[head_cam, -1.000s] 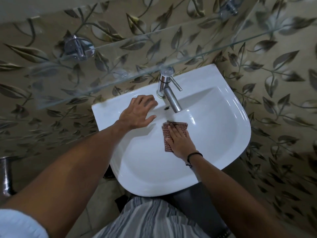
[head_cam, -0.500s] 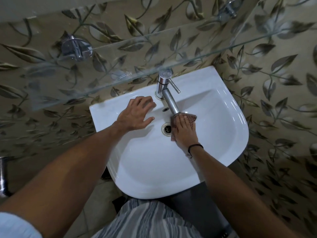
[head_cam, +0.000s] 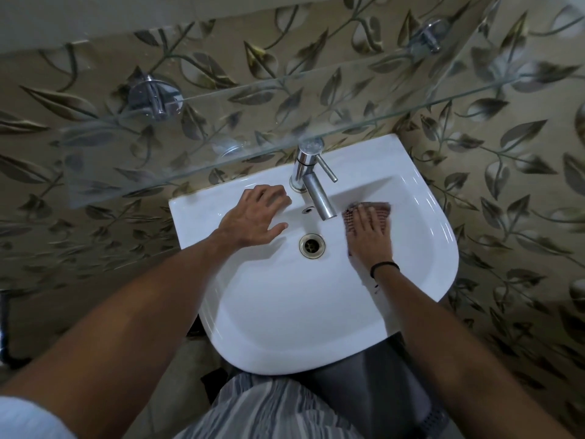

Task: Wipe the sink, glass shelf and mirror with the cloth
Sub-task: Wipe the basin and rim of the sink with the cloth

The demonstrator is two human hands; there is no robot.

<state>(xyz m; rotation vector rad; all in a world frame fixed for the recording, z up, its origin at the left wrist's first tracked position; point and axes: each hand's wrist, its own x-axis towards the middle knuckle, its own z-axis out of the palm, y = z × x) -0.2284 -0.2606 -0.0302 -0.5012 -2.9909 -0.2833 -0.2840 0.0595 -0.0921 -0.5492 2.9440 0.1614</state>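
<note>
right hand point(head_cam: 368, 236) flat, fingers straight, pressing the reddish-brown checked cloth point(head_cam: 378, 210) — sliding from mid-basin to right of the steel tap point(head_cam: 319, 198), centre-right of frame | left hand point(head_cam: 253, 217) spread, bracing on the white ceramic sink point(head_cam: 300, 312), holding nothing | basin wiping advancing — clear glass shelf point(head_cam: 285, 122) pending

The sink point(head_cam: 300, 312) is free on the near side of the tap point(head_cam: 313, 185). Left of the tap my left hand point(head_cam: 253, 217) blocks the rim, right of it my right hand point(head_cam: 368, 236), above it the glass shelf point(head_cam: 285, 118).
</note>
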